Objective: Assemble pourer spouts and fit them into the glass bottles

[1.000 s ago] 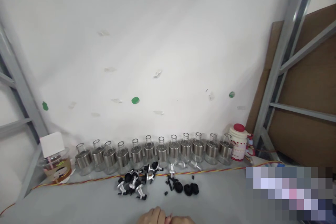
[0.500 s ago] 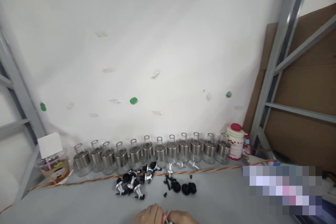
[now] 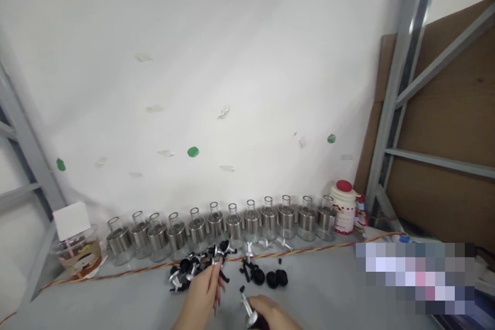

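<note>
My left hand reaches into the pile of silver-and-black bottle pourers. Its fingers are stretched out and slightly apart, the tips at a silver pourer; any contact there is hard to make out. Near the bottom edge, my right hand is closed around another pourer, whose silver spout with a black tip points up and left. Right of the pile lie round black stoppers, small black pieces and silver spouts.
A row of glass bottles with metal bands stands along the white wall. A drink cup is at the left, a cream jar with a red lid at the right. A twisted red-yellow wire crosses the grey table.
My hands, together at the bottom edge before, have parted. The left has moved up and left to the pile; the right now shows the pourer it holds. The view has shifted slightly.
</note>
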Tool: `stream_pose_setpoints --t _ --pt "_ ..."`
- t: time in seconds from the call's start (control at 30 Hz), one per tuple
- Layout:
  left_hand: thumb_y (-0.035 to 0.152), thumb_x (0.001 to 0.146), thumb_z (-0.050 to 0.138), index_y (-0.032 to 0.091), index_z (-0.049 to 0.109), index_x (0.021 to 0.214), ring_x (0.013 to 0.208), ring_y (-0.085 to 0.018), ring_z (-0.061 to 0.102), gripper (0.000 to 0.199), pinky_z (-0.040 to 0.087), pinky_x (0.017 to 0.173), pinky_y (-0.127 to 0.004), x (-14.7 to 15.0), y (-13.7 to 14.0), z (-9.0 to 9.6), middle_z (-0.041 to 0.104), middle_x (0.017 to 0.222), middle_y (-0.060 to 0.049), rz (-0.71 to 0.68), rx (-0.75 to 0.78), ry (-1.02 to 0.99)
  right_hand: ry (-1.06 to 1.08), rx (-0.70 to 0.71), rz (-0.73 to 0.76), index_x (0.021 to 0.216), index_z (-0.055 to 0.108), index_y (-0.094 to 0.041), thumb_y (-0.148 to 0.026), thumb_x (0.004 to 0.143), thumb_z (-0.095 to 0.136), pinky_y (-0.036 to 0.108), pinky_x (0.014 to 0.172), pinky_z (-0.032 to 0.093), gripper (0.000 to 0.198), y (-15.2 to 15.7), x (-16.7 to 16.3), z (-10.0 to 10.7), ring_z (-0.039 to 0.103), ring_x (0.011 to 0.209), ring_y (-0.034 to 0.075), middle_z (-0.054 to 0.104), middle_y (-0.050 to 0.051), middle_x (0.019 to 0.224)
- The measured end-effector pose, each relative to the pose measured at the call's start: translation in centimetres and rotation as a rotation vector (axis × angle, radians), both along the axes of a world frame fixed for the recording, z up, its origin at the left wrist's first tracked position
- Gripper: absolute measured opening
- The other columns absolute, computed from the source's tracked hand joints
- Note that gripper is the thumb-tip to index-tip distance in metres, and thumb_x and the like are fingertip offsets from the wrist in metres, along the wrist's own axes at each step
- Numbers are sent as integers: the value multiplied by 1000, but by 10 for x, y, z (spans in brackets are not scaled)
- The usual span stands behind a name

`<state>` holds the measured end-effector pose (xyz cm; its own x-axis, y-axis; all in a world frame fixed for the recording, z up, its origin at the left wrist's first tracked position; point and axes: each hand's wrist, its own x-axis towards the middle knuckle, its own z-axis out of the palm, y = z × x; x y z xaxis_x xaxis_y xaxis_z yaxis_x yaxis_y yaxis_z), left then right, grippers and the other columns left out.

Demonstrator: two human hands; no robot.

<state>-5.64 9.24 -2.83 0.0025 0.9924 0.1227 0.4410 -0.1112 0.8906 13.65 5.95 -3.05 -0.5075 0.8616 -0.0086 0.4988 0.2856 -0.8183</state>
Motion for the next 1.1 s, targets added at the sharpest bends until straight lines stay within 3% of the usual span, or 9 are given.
stream_pose_setpoints --t 0.13,0.23,0.33,0.43,0.53,0.6,0.7,0.83,1.1 --pt "74 69 29 19 47 51 28 -9 42 61 34 32 -21 26 31 -1 41 35 7 65 -131 -121 -230 27 -63 130 40 -18 -11 66 60 31 94 34 68 4 5 -2 50 110 27 54 16 118" --pt "81 61 25 16 52 56 31 -13 51 70 33 31 -22 41 55 -7 51 41 2 67 -198 -162 -288 86 -30 125 47 -21 -10 67 61 30 93 36 61 7 4 -10 53 107 25 56 14 114" --pt "77 66 22 12 58 73 46 -18 62 75 42 38 -25 44 65 -11 63 56 -6 44 -198 -143 -343 138 -35 123 49 -24 -6 67 61 29 91 39 60 10 1 -17 55 104 25 56 13 113" --pt "69 73 24 12 59 83 62 -21 65 68 47 47 -29 33 56 -8 66 72 -9 14 -144 -33 -348 186 -94 130 40 -26 -2 66 59 29 94 36 71 13 -2 -21 51 110 25 53 12 119" --pt "56 76 38 17 57 82 76 -21 62 44 47 70 -32 12 31 3 64 82 -7 28 -26 165 -276 214 -195 136 29 -22 -4 66 56 30 98 33 76 14 -2 -23 45 115 24 48 12 125" --pt "47 79 39 17 55 81 83 -25 57 34 40 81 -40 -2 13 12 60 86 -9 105 32 316 -234 237 -261 131 37 -18 -6 67 54 30 96 35 67 13 -4 -26 47 113 24 49 12 123" --pt "40 79 42 11 57 89 92 -33 53 33 39 79 -45 -15 -9 18 58 90 -15 183 26 573 -211 292 -224 104 59 -19 -6 67 54 28 87 41 39 10 -10 -37 55 99 22 56 10 109" --pt "37 82 41 10 53 109 97 -29 55 40 45 73 -34 -17 -18 6 59 101 -15 203 -47 1012 -181 404 -42 91 64 -21 -13 69 60 26 82 43 23 10 -17 -51 56 90 20 61 7 98" --pt "25 85 33 10 57 109 100 -26 56 37 46 77 -34 -21 -16 -6 61 105 -15 169 -50 1102 -200 386 -36 103 62 -15 -11 68 59 31 94 37 35 15 -11 -35 50 107 24 57 12 114"
